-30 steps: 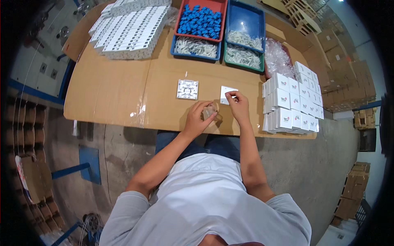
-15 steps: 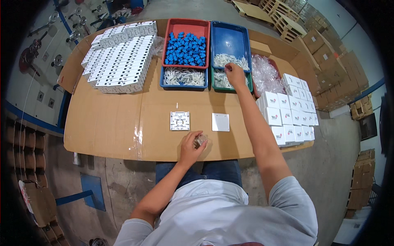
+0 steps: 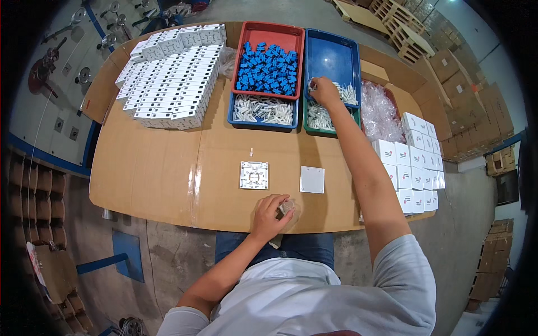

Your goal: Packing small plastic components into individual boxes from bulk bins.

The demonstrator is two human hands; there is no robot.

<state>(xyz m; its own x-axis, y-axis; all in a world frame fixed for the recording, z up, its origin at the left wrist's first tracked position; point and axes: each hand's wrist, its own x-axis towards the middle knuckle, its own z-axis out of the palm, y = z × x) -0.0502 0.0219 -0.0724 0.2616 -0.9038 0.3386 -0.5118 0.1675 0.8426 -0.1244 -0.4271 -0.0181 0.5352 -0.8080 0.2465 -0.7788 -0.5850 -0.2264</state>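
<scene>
Near the front edge of the table, my left hand (image 3: 271, 217) is closed around a crumpled clear plastic bag (image 3: 290, 209). My right hand (image 3: 325, 92) reaches far forward, over the near left corner of a blue tray (image 3: 332, 50) that holds small white plastic parts (image 3: 348, 93). Its fingers are bent together, and what they hold, if anything, is too small to make out. Ahead of my left hand lies a square white frame (image 3: 254, 176) with a fitting in its middle. A flat white square plate (image 3: 312, 180) lies to its right, and one small white piece (image 3: 251, 152) lies beyond the frame.
Blue parts fill a red tray (image 3: 269, 33), which rests on a blue tray (image 3: 263, 125) of white pieces. Under the right stack is a green tray (image 3: 320, 130). Clear bags (image 3: 381, 110) and white boxes (image 3: 407, 176) stand right; stacked white units (image 3: 168, 78) stand left.
The whole view has shifted a little. My right hand has moved left and slightly farther over the blue tray. My left hand still holds the plastic bag near the table edge.
</scene>
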